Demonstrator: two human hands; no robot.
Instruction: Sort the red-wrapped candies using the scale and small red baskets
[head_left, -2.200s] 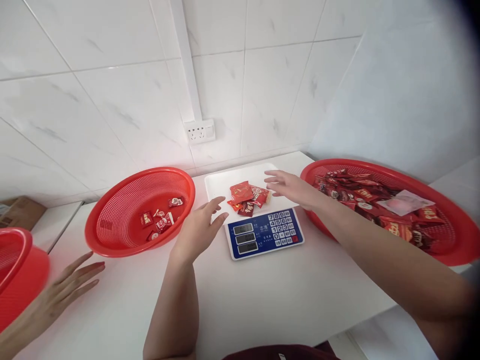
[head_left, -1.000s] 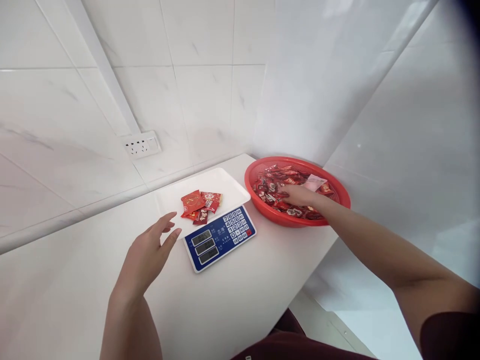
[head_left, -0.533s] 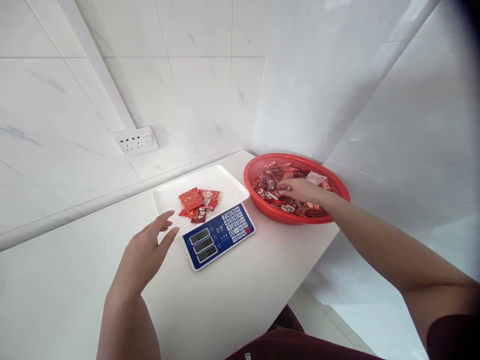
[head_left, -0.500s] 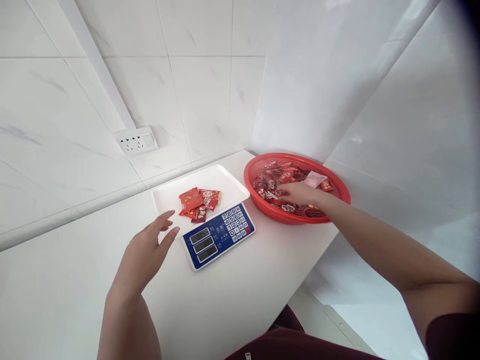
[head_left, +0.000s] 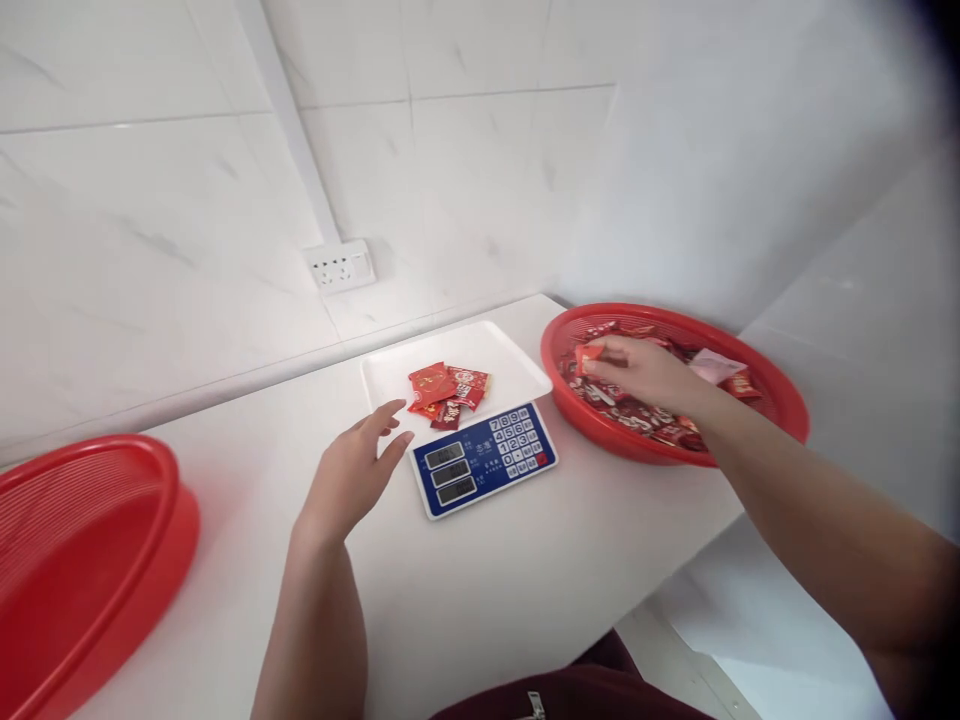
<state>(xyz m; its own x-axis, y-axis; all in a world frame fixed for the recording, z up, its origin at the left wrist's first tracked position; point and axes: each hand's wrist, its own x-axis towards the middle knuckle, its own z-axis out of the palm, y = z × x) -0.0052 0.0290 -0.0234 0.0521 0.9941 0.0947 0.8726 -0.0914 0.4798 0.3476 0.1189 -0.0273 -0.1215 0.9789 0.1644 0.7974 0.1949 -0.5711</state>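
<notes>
My right hand point(head_left: 645, 372) is over the red mesh basket point(head_left: 780, 400) on the right, its fingers pinched on a small red candy packet point(head_left: 587, 356) lifted just above the heap of red sweets point(head_left: 637, 410). My left hand point(head_left: 352, 475) hovers open, fingers apart, just left of the blue-and-white electronic scale point(head_left: 484, 460). Several red candy packets point(head_left: 446, 385) lie on the scale's white weighing tray point(head_left: 510, 355).
A second red mesh basket point(head_left: 82, 540) sits at the left edge of the white counter point(head_left: 465, 590). A wall socket point(head_left: 339, 267) is on the tiled wall behind. The counter's front edge drops off at the right, below the full basket.
My right hand has closed on a candy packet and raised it from the heap. The view has swung left, bringing the left basket into sight. My left hand stays beside the scale.
</notes>
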